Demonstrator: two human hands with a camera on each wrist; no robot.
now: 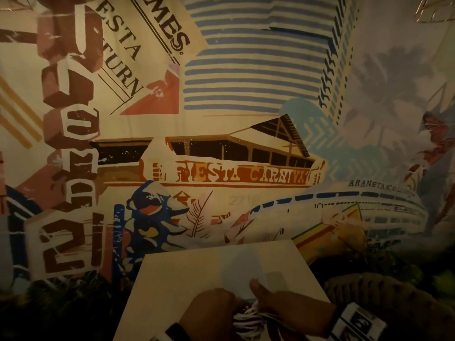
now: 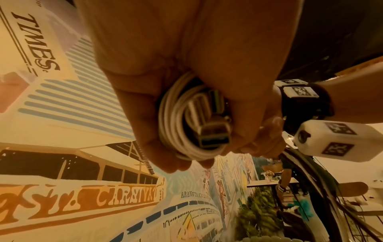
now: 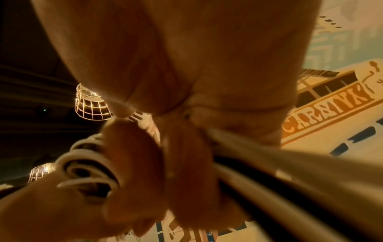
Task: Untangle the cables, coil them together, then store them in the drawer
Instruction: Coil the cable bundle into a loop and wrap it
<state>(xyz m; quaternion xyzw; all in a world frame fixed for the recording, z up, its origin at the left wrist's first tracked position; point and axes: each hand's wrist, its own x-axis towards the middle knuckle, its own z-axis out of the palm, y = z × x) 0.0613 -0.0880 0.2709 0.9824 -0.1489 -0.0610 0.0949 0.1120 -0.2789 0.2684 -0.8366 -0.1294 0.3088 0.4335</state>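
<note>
Both hands meet at the bottom of the head view, over the near edge of a pale table (image 1: 187, 274). Between them is a coil of white cables (image 1: 246, 321). My left hand (image 1: 209, 306) grips the coil. In the left wrist view the coil of white cables (image 2: 178, 124) lies wrapped in my left hand (image 2: 143, 117), with USB plugs (image 2: 213, 137) poking out of its middle. My right hand (image 1: 285, 306) holds the same bundle, thumb up. Close up, my right hand (image 3: 186, 147) curls round cable strands (image 3: 269, 172), with the coil's loops (image 3: 87, 167) beside it. No drawer is in view.
A painted mural wall (image 1: 234, 119) fills the space behind the table. Green plants (image 1: 406, 274) stand at the right of the table. Wire cage lamps (image 3: 93, 104) hang overhead. Further right in the room stand tables and a person (image 2: 286, 180).
</note>
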